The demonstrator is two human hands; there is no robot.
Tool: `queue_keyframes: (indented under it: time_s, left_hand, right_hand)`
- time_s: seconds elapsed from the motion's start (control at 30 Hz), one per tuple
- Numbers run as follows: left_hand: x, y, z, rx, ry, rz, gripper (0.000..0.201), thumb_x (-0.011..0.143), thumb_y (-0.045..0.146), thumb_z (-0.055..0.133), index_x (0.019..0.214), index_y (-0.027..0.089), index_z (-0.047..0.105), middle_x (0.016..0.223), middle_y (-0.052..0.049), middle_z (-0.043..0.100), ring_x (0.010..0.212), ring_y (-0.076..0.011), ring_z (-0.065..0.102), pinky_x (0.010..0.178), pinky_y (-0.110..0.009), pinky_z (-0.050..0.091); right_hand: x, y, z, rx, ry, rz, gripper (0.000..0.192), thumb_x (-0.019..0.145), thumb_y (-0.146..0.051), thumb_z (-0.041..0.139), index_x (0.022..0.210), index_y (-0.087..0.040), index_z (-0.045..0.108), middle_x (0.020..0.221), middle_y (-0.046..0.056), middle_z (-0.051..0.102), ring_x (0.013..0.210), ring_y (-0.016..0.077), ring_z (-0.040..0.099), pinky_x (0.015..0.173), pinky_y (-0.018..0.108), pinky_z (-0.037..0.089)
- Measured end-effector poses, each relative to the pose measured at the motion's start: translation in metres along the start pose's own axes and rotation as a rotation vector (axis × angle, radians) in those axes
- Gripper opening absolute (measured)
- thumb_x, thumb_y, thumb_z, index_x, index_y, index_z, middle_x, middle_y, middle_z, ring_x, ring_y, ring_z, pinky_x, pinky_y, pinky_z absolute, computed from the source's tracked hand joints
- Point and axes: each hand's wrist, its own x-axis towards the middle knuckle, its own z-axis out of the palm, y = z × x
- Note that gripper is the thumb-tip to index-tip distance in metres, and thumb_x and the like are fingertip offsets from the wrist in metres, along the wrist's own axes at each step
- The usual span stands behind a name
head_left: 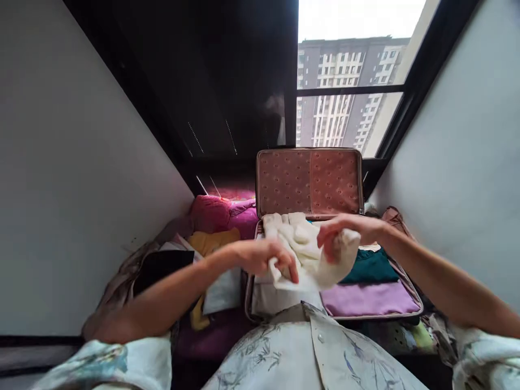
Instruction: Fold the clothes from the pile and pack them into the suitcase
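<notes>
A cream-white garment (303,244) is stretched between my hands above an open suitcase (414,313); its exact kind is unclear. My left hand (266,257) pinches its near left edge, fingers curled. At the garment's right side, my right hand (339,233) grips the cloth, its fingers bent and blurred by motion. Part of the garment lies bunched on the suitcase contents beyond my hands. Inside the suitcase, a folded lilac cloth (369,299) and a folded teal cloth (371,266) lie at the right, with white cloth (264,298) at the left.
The suitcase lid (309,181) stands upright against the window (351,92). Left of the case are a yellow cloth (211,241), a black cloth (162,271) and pink bedding (211,214). More clothes (396,219) lie at the right. White walls (73,162) flank both sides.
</notes>
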Motion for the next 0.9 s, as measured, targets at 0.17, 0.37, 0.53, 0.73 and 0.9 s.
queue_keyframes:
  time_s: [0.17,0.37,0.53,0.73,0.9]
  left_hand:
    - [0.000,-0.112,0.083,-0.112,0.043,-0.014,0.023,0.050,0.002,0.041,0.061,0.021,0.032,0.100,-0.003,0.079,0.098,-0.0193,0.068,0.080,-0.028,0.047]
    - [-0.014,-0.150,0.146,-0.347,0.229,-0.103,0.022,0.055,0.003,0.041,0.060,0.020,0.028,0.103,-0.004,0.078,0.094,-0.0170,0.068,0.079,-0.026,0.046]
    - [-0.013,-0.149,0.184,-0.541,0.338,-0.225,0.023,0.063,0.009,0.047,0.057,0.020,0.028,0.101,-0.006,0.078,0.090,-0.0180,0.068,0.076,-0.027,0.046]
    - [-0.004,-0.142,0.208,-0.620,0.435,-0.293,0.044,0.081,0.025,0.064,0.052,0.018,0.032,0.101,-0.010,0.079,0.086,-0.0174,0.068,0.076,-0.027,0.045]
    - [0.001,-0.140,0.198,-0.711,0.489,-0.260,0.049,0.076,0.031,0.075,0.050,0.018,0.036,0.097,-0.013,0.079,0.091,-0.0220,0.071,0.076,-0.027,0.048]
  right_hand:
    - [-0.020,0.118,0.065,0.176,-0.059,0.105,0.034,0.081,-0.028,0.067,0.112,-0.014,0.066,0.092,0.008,0.078,0.086,0.0200,0.071,0.080,0.032,0.054]
    - [-0.040,0.181,0.124,0.312,-0.030,0.199,0.037,0.089,-0.047,0.067,0.110,-0.016,0.070,0.107,0.013,0.076,0.099,0.0255,0.070,0.091,0.040,0.053]
    - [-0.051,0.200,0.151,0.419,-0.027,0.227,0.059,0.086,-0.069,0.064,0.113,-0.017,0.074,0.115,0.014,0.072,0.106,0.0273,0.068,0.094,0.039,0.052]
    - [-0.065,0.189,0.143,0.429,-0.126,0.181,0.079,0.083,-0.083,0.052,0.113,-0.013,0.073,0.115,0.018,0.071,0.105,0.0279,0.067,0.094,0.039,0.051]
    - [-0.067,0.173,0.118,0.264,-0.096,0.146,0.078,0.086,-0.083,0.047,0.113,-0.014,0.073,0.114,0.016,0.070,0.104,0.0267,0.065,0.094,0.038,0.050]
